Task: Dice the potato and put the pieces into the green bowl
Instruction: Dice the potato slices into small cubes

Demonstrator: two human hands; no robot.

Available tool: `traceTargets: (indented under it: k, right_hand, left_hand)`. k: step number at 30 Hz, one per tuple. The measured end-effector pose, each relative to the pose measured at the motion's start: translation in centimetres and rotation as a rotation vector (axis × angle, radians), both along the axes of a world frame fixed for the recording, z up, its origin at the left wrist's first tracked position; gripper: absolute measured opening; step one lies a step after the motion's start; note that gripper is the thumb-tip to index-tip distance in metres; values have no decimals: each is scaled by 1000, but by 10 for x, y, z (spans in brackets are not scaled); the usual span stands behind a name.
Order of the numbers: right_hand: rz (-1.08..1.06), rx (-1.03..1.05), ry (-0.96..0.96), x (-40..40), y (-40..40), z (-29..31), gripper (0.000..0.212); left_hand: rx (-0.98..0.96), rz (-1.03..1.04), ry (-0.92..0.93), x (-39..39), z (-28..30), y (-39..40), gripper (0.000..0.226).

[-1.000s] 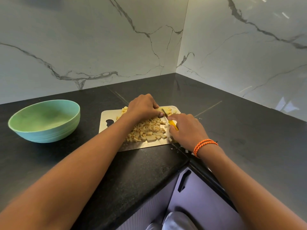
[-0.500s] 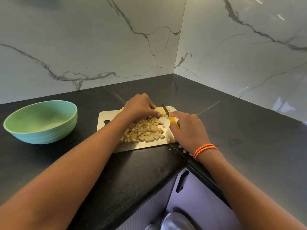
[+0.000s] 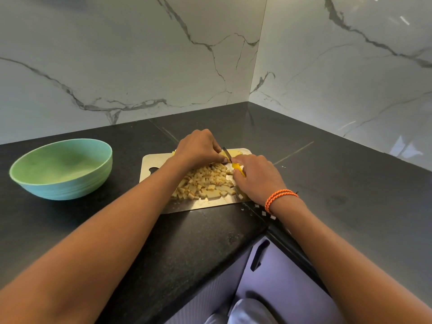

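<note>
A: Start at the fingers. What are they doing?

B: The right hand [image 3: 258, 177] has its fingers curled round the yellow handle of a small knife [image 3: 233, 161]; only a bit of handle shows past the knuckles, and the dark blade angles up and away toward the far edge of the board. The left hand [image 3: 198, 148] sits just across from it, fingers bent down and pinching the uncut piece of potato [image 3: 231, 153] at the far right corner of the board.

A: So where is the potato relative to those fingers?

B: Right under the left fingertips, with the blade resting against it just beside them. The two hands are almost touching there.

A: And the cut pieces?

B: A heap of diced pieces [image 3: 205, 183] lies on the pale cutting board [image 3: 154, 163], nearer the person than the fingers, between the two wrists. The left forearm crosses over part of it.

A: The bowl?

B: The green bowl [image 3: 61, 169] stands on the black bench [image 3: 98, 225] well to the left of the board, apart from it. I see no potato inside it.

A: Anything else further out?

B: An orange braided band [image 3: 279, 199] round the right wrist, marble-patterned walls [image 3: 117, 54] meeting in a corner behind, and a pale cabinet door with a dark handle [image 3: 259, 254] below the bench edge.
</note>
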State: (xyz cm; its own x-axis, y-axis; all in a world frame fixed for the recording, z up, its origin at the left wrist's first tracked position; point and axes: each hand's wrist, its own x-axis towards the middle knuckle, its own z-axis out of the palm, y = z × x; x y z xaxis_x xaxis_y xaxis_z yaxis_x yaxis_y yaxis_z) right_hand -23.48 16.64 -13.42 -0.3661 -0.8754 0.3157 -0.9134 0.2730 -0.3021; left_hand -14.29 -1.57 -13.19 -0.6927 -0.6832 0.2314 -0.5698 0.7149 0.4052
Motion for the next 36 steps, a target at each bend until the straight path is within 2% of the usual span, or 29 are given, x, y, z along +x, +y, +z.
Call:
traceTargets:
  k: [10, 19, 25, 32, 36]
  right_hand:
    - [29, 27, -23, -4, 0, 2, 40]
    - [23, 50, -26, -3, 37, 0, 42]
    - [40, 1, -119, -5, 57, 5, 38]
    - [1, -179, -147, -6, 31, 14, 38]
    - [11, -110, -109, -6, 12, 1, 42]
  left_hand:
    - [4, 41, -5, -3, 2, 7, 36]
    - [12, 56, 7, -2, -1, 6, 33]
    - [22, 36, -1, -2, 1, 7, 34]
    - [58, 26, 23, 2, 1, 0, 30]
    - [60, 26, 54, 4, 2, -1, 26]
